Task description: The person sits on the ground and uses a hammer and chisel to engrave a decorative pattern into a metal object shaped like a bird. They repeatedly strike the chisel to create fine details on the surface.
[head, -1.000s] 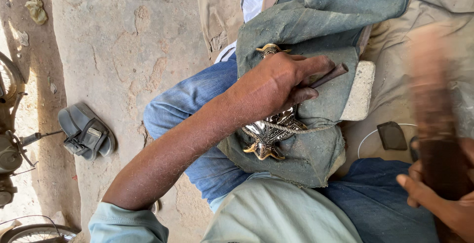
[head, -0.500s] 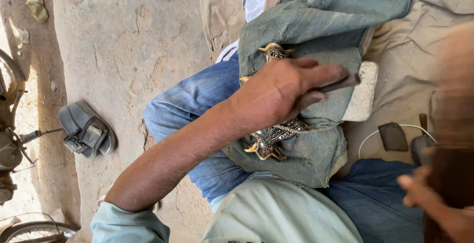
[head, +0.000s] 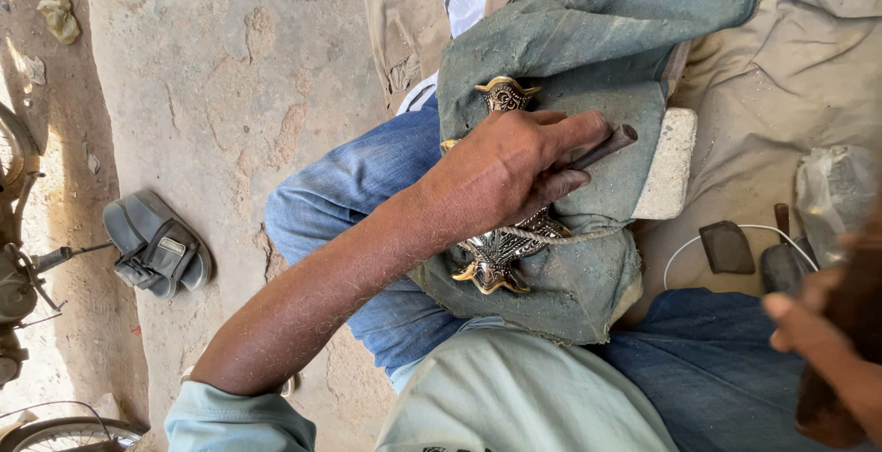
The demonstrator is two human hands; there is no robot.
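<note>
A folded grey-green denim cloth (head: 588, 39) lies over the person's lap and carries an ornate silver-and-gold metal ornament (head: 496, 254); a thin cord crosses it. The ornament's long axis runs from the cloth's far edge toward the near edge. The left hand (head: 505, 172) closes around a dark metal punch (head: 602, 147), tip on the ornament, shaft pointing right. The right hand (head: 822, 342), blurred, grips a brown wooden mallet (head: 850, 314). A grey sandal (head: 156, 245) rests on the concrete floor (head: 202, 66).
</note>
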